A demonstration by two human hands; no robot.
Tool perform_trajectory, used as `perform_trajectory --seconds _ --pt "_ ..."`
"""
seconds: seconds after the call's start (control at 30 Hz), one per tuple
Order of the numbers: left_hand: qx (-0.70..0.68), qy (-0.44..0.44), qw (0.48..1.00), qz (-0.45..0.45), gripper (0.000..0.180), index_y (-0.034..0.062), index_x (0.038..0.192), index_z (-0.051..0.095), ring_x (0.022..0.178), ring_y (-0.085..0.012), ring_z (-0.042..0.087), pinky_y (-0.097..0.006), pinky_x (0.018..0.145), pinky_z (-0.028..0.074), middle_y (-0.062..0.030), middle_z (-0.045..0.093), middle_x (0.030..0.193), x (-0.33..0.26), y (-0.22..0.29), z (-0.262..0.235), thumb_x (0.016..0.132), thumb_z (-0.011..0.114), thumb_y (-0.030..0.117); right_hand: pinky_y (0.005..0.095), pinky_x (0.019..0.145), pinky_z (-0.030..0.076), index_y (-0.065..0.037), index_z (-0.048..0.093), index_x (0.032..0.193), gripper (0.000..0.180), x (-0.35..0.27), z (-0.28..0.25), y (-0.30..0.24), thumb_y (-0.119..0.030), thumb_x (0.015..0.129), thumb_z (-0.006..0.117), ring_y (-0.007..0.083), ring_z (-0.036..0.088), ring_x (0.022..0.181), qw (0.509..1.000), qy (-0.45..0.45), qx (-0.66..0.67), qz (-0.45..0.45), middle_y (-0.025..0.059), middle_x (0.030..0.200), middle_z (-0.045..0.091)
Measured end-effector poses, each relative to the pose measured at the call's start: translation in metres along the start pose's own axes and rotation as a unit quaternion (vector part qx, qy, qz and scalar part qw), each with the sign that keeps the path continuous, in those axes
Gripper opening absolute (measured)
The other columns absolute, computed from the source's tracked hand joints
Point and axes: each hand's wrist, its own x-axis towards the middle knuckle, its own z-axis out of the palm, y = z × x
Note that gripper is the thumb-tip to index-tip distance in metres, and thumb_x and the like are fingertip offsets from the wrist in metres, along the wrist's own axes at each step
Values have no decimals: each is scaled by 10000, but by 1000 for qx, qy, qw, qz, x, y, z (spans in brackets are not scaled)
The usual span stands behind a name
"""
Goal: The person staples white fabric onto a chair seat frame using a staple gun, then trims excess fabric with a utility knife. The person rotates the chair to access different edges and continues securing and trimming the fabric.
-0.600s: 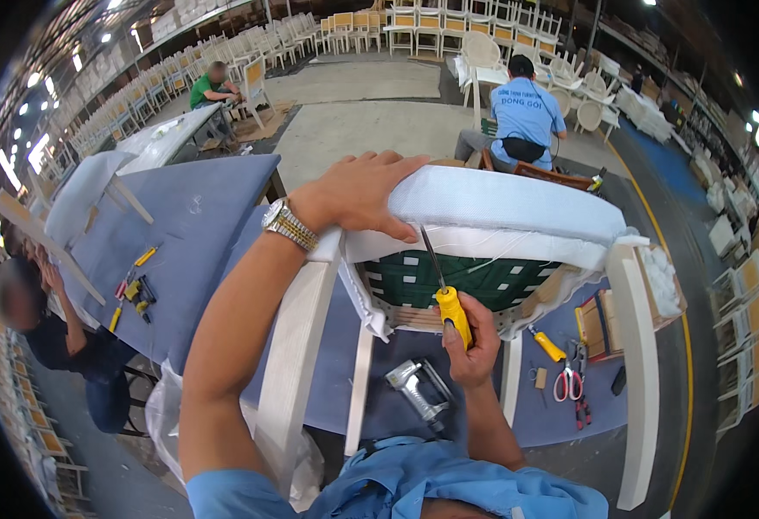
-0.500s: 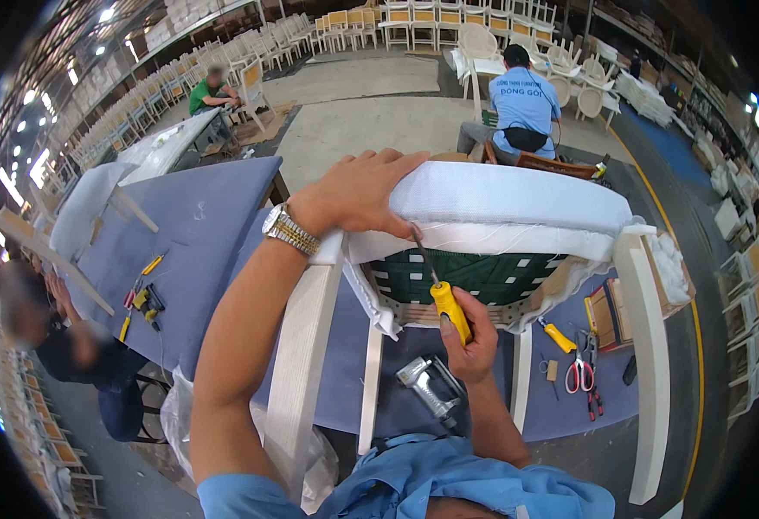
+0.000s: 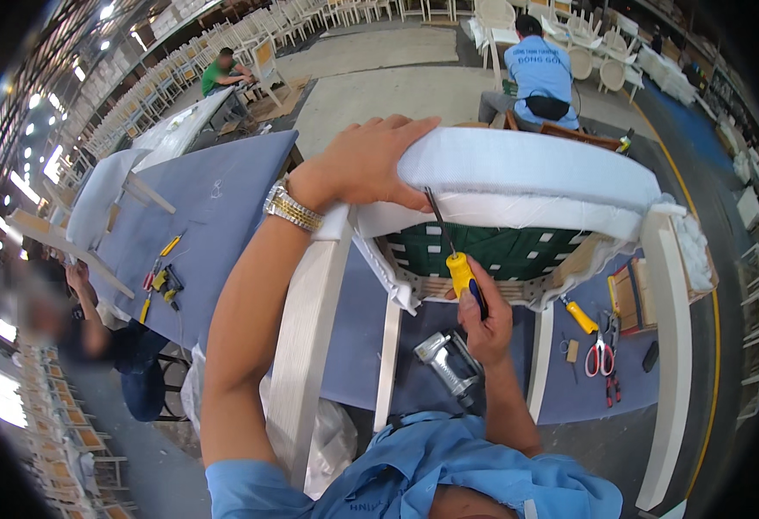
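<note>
An upholstered chair stands turned over before me, its pale legs (image 3: pixel 308 346) pointing toward me. White fabric (image 3: pixel 535 164) wraps the seat edge, and green webbing (image 3: pixel 501 246) shows beneath. My left hand (image 3: pixel 375 164), a watch on its wrist, grips the seat's left corner, fingers over the top and thumb against the front. In my right hand (image 3: pixel 490 327) is a screwdriver (image 3: pixel 463 275) with a yellow and dark handle. Its thin shaft points up, and the tip is at the fabric beside my left thumb; whether it goes under the cloth I cannot tell.
A staple gun (image 3: pixel 449 368) lies on the blue-grey covered table below the seat. Right of it are scissors (image 3: pixel 601 356), another yellow-handled tool (image 3: pixel 581 317) and pliers (image 3: pixel 612 391). More tools (image 3: pixel 165 281) lie on the left table. Co-workers sit ahead and at left.
The whole view has shifted, so chair and hands appear higher and slightly further right. Both hands keep their holds, and the screwdriver tip stays near my left thumb.
</note>
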Motion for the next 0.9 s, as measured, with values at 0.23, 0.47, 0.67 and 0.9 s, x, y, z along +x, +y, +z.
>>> perform_trajectory --seconds 0.23,0.47,0.67,0.9 --pt "-23 -23 999 -15 1046 129 1560 354 1308 -395 499 -446 1103 398 -224 507 1436 -3 6 -5 681 843 417 380 937 532 22 529 1413 446 -1 -6 -22 -199 1027 554 348 701 1086 995 -17 -95 7 244 1265 661" --pt "-1 -9 1000 9 1069 139 1547 378 1274 -391 533 -455 1066 437 -205 534 1422 1 3 -5 657 856 489 331 803 563 23 516 1432 452 -2 -5 -24 -187 1032 538 242 742 890 991 6 -122 -46 241 1174 695" --pt "-7 -25 1000 -3 1054 101 1556 350 1302 -406 496 -434 1117 381 -219 508 1434 -1 5 -6 656 830 369 380 859 551 32 555 1385 442 2 0 -30 -158 989 601 363 716 962 983 35 -159 -80 243 1098 700" --pt "39 0 999 4 1023 132 1562 334 1260 -426 512 -511 1079 388 -223 516 1409 -2 9 0 695 806 401 287 730 525 -17 573 1394 428 13 9 11 -165 995 616 139 667 823 1000 9 -9 16 114 932 709"
